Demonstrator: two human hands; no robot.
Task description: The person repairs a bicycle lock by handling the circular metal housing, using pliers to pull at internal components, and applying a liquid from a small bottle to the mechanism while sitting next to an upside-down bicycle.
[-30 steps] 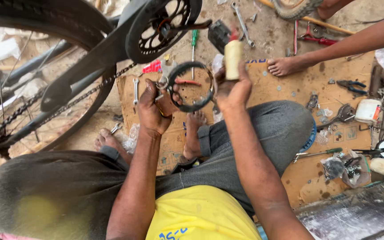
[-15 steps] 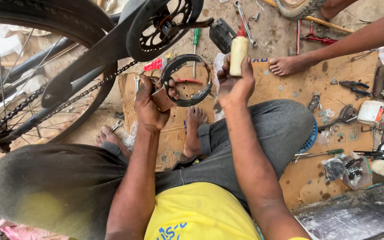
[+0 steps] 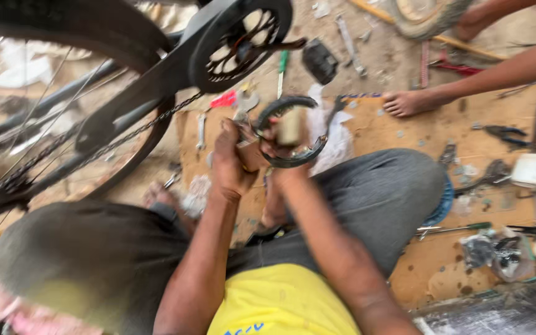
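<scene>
Head view: right hand (image 3: 283, 139) has lowered its bottle (image 3: 290, 126), seemingly onto ring (image 3: 293, 158) in left hand's (image 3: 231, 161) fingers

Soft daylight — heavy motion blur

- A makeshift bicycle repair workshop, set on the ground outdoors.
- A bicycle (image 3: 94, 111) stands close by, its chain (image 3: 125, 133) and black chainring (image 3: 240, 40) exposed.
- Tools lie scattered over a brown board (image 3: 417, 136) and the dirt floor (image 3: 367, 37): a spanner (image 3: 200, 131), a green-handled screwdriver (image 3: 281, 71), pliers (image 3: 504, 133).
- A loose tyre (image 3: 426, 12) lies at the far edge.
</scene>
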